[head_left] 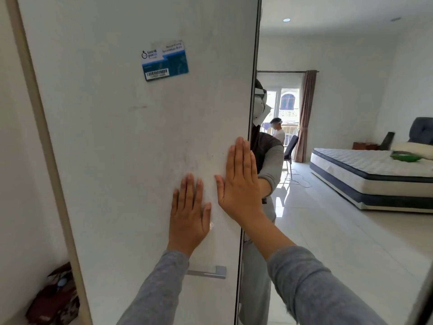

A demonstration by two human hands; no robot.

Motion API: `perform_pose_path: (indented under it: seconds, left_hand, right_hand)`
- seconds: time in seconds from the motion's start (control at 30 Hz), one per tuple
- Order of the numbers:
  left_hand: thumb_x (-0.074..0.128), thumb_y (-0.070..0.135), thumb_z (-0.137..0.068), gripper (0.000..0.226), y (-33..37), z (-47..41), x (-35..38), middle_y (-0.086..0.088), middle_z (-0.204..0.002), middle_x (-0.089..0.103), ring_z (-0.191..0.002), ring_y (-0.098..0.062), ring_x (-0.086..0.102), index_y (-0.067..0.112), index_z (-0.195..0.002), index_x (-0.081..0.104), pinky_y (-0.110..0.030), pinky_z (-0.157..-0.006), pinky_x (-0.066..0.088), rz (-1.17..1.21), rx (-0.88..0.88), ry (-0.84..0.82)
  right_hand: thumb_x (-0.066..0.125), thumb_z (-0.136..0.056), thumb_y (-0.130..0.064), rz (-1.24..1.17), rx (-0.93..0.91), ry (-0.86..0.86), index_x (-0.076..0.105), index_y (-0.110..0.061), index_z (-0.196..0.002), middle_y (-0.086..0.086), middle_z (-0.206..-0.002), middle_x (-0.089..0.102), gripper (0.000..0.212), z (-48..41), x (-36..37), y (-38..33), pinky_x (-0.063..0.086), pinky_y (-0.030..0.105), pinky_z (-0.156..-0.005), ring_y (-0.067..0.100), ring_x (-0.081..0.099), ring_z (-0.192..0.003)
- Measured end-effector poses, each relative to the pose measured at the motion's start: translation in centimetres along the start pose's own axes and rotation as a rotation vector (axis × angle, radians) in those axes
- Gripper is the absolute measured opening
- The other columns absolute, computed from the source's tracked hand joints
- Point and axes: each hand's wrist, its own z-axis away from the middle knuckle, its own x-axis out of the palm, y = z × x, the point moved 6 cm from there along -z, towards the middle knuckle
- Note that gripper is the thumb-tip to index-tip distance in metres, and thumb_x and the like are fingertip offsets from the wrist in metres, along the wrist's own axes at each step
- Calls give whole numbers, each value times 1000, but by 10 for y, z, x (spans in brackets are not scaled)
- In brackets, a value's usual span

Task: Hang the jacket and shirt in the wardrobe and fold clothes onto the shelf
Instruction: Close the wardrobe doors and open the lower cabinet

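White walls and pale floor tiles filled the right of the frame, seen in a mirrored panel [351,160] that also showed a mattress [365,165] and a curtained window [288,102]. A white wardrobe door [131,148] occupied the centre and left, carrying a blue sticker [164,60] in its upper part and a metal bar handle [207,272] near its lower edge.

Both hands lay flat on the door, fingers extended and together, holding nothing. The left hand [189,215] rested at lower centre. The right hand [239,181] sat higher, just beside the door's right edge.

Neither jacket nor shirt was visible; their location could not be determined. A dark red bundle [55,299] at lower left may have been clothing.

The door appeared rigid, smooth and fairly slippery under open palms. The handle would likely give a more secure purchase than the bare panel. Any garments should be light and limp, best gripped at the shoulders or collar.
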Motion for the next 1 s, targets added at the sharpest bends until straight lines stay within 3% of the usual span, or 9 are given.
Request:
perform_pose_path:
  seconds: [0.13,0.27,0.37,0.47,0.53,0.63,0.7,0.83,1.0]
  left_hand:
    - [35,33,-97,65,1,2,-15,-16,-157,9,-146,-26,9,8,-150,8,-41,-118,16,-28,-3,-127]
    - [37,29,-97,61,3,3,-33,-16,-156,12,-145,-26,11,4,-148,15,-37,-117,20,-59,-6,-286]
    - [27,37,-95,61,8,16,-51,-12,-155,18,-142,-24,19,6,-146,18,-40,-112,28,-62,-107,-374]
    - [16,42,-94,63,14,32,-64,-8,-155,8,-142,-24,10,8,-147,14,-43,-112,21,-78,-182,-422]
    - [6,46,-91,68,26,40,-74,-6,-155,-3,-142,-22,-3,10,-148,6,-39,-114,7,-60,-181,-434]
    - [-6,50,-89,68,58,56,-80,-1,-151,-24,-140,-14,-22,15,-147,-11,-27,-112,-11,27,-162,-488]
    - [5,45,-97,61,79,67,-79,2,-149,-28,-140,-12,-22,16,-149,-8,-25,-112,-12,103,-184,-493]
    - [20,42,-101,60,156,89,-67,1,-155,-20,-144,-14,-15,16,-151,-1,-27,-115,-7,260,-177,-592]
    - [21,44,-101,60,266,84,-62,2,-158,-12,-144,-11,-16,19,-151,1,-33,-119,-2,396,-88,-703]
  right_hand:
    - [37,-95,-27,-12,37,-70,12,8,-146,26,-154,7,66,1,-8,-9,22,46,-116,36,6,-145]
    - [34,-81,-3,-42,53,-156,22,10,-143,28,-152,16,64,14,-23,-15,30,45,-113,39,16,-142]
    - [52,-72,0,-36,48,-243,36,11,-137,30,-147,28,68,28,-34,-17,33,44,-108,41,30,-137]
    - [50,-81,1,-101,44,-357,18,5,-146,23,-155,7,73,43,-44,-17,11,41,-119,34,6,-145]
    - [42,-86,-1,-134,80,-392,8,-1,-149,16,-157,-5,72,61,-54,-7,-8,33,-116,25,-9,-145]
    - [46,-84,1,-124,135,-387,18,-4,-149,12,-158,3,71,106,-77,22,-14,29,-110,24,-4,-146]
    - [45,-90,-4,-88,204,-456,15,-8,-150,9,-158,1,67,135,-90,48,-15,29,-109,23,-6,-146]
    - [41,-98,-26,69,354,-619,5,-16,-151,7,-158,-10,65,189,-131,116,-10,34,-112,24,-11,-145]
    - [39,-97,-19,104,463,-676,14,-13,-150,9,-159,-3,58,227,-193,209,1,35,-117,25,-4,-147]
